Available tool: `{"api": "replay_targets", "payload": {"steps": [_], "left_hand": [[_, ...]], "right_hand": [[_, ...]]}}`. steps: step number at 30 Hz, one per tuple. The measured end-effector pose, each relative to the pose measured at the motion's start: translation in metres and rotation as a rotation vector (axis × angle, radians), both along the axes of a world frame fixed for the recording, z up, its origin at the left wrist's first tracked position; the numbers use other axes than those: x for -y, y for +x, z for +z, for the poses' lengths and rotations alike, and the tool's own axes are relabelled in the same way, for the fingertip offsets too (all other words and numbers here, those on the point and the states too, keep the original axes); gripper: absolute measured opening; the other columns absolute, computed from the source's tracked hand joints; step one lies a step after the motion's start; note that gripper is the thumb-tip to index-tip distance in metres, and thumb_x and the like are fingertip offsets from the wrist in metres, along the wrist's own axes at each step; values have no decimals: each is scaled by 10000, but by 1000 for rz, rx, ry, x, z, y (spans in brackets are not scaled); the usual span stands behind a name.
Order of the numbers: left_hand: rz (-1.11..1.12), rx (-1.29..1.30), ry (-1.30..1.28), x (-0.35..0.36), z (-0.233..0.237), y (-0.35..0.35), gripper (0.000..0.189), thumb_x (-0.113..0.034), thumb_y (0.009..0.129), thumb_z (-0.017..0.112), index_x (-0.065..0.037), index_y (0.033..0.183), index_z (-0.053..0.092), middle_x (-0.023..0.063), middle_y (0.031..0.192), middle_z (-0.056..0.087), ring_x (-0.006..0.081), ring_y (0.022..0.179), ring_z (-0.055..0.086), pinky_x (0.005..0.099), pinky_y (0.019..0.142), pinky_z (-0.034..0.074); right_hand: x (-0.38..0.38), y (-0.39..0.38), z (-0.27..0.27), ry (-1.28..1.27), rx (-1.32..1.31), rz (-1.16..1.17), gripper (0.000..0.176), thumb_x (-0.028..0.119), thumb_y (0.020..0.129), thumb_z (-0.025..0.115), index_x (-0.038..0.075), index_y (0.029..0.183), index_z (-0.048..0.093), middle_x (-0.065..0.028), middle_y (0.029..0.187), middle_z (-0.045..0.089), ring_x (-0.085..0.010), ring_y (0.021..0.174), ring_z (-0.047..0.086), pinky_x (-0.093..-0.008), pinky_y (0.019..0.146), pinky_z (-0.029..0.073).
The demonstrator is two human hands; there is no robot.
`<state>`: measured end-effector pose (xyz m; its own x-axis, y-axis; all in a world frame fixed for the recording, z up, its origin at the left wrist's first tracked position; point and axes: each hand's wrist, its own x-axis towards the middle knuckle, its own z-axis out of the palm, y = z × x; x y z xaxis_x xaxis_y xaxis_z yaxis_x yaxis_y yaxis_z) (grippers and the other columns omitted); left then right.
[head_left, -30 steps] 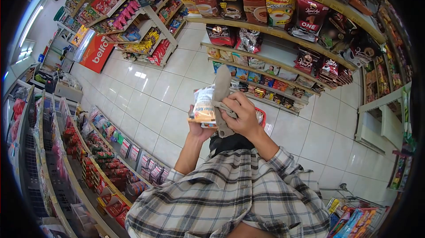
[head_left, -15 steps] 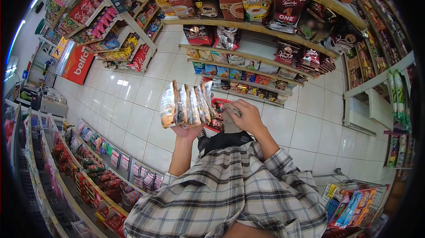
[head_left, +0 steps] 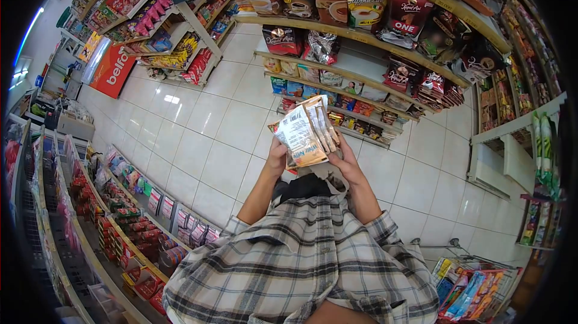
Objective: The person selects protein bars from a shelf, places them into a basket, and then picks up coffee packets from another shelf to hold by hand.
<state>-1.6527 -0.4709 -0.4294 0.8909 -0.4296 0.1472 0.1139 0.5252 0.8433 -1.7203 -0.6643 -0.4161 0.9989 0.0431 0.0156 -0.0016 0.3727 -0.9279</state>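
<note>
A stack of several white and orange coffee packets (head_left: 303,137) is held up in front of my body, the nearest one showing its printed back. My left hand (head_left: 277,156) grips the stack at its left side. On the right edge my right hand (head_left: 346,161) is closed on the same packets, thumb in front. The packets fan out a little at the upper right. Some of my fingers are hidden behind them.
Ahead stands a shelf unit (head_left: 361,34) with coffee bags and sachets on several levels. Shelves of cans and packs (head_left: 129,227) curve along the left. At lower right is a wire cart (head_left: 512,276) with colourful packages. A red box sign (head_left: 114,71) stands at far left.
The packets have moved right and turned so one broad face shows. My right hand has left the grey cloth-like thing near my waist and now grips the packets too.
</note>
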Motion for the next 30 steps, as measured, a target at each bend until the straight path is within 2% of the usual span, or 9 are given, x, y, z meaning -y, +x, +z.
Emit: {"api": "replay_targets", "payload": {"steps": [5, 8, 12, 16, 17, 21, 25, 27, 30], "left_hand": [[107, -125, 221, 1, 58, -4, 623, -285, 892, 460, -43, 1437, 279, 133, 1398, 429, 232, 1244, 480, 359, 977, 432], [72, -276, 46, 1, 54, -10, 589, -372, 954, 419, -49, 1432, 300, 131, 1401, 437, 242, 1231, 493, 364, 979, 432], [107, -347, -10, 2, 19, -10, 736, -532, 889, 550, -67, 1408, 313, 124, 1349, 481, 242, 1161, 553, 385, 967, 478], [-14, -382, -230, -8, 6, -6, 864, -521, 794, 692, -60, 1409, 297, 120, 1340, 484, 269, 1204, 527, 404, 986, 474], [40, -279, -102, -6, 9, -7, 973, -642, 732, 670, -98, 1440, 283, 134, 1411, 424, 299, 1263, 467, 451, 1041, 421], [150, -137, -99, -1, 19, -4, 1078, -515, 625, 826, -86, 1440, 266, 106, 1382, 441, 262, 1246, 483, 419, 1022, 450], [227, 12, -115, 2, 19, -2, 1125, -337, 567, 888, -39, 1420, 218, 106, 1361, 438, 239, 1246, 463, 387, 1034, 411], [228, 383, 118, 7, 35, 7, 1164, -333, 519, 905, -37, 1409, 215, 138, 1394, 408, 262, 1243, 460, 400, 1049, 377], [136, 634, 297, 8, 59, 11, 1218, -354, 456, 929, -29, 1412, 248, 186, 1441, 351, 301, 1305, 385, 420, 1072, 328]], "right_hand": [[-9, 6, 19, -202, 244, -339, 888, 136, 694, 809, 14, 1427, 324, -158, 1400, 417, -286, 1273, 438, -365, 1060, 337], [-6, 6, 35, -677, 415, -395, 848, 143, 667, 823, 47, 1396, 400, -195, 1399, 414, -329, 1273, 443, -383, 1052, 359], [-14, -3, 70, -820, 612, -187, 843, 183, 631, 843, 99, 1372, 451, -201, 1409, 402, -354, 1285, 432, -410, 1026, 398], [-13, -6, 71, -527, 503, -155, 787, 161, 670, 817, 51, 1356, 447, -180, 1416, 404, -307, 1272, 447, -386, 1006, 408], [-19, -8, 71, -327, 384, -174, 731, 178, 736, 771, 19, 1357, 421, -166, 1379, 436, -274, 1261, 448, -382, 1000, 402], [-16, -3, 52, -292, 282, -234, 621, 310, 887, 620, -4, 1369, 387, -134, 1354, 444, -245, 1277, 413, -361, 1057, 325], [2, -1, 1, 45, -98, 162, 568, 384, 994, 442, -8, 1397, 359, -117, 1427, 384, -213, 1322, 343, -317, 1094, 256], [-10, -33, 101, 271, -452, 68, 587, 434, 992, 418, 28, 1411, 360, -99, 1395, 439, -185, 1263, 435, -304, 1058, 337], [-10, -51, 97, 388, -464, 50, 586, 417, 963, 485, 47, 1404, 375, -86, 1337, 504, -189, 1176, 525, -314, 988, 427]]}}
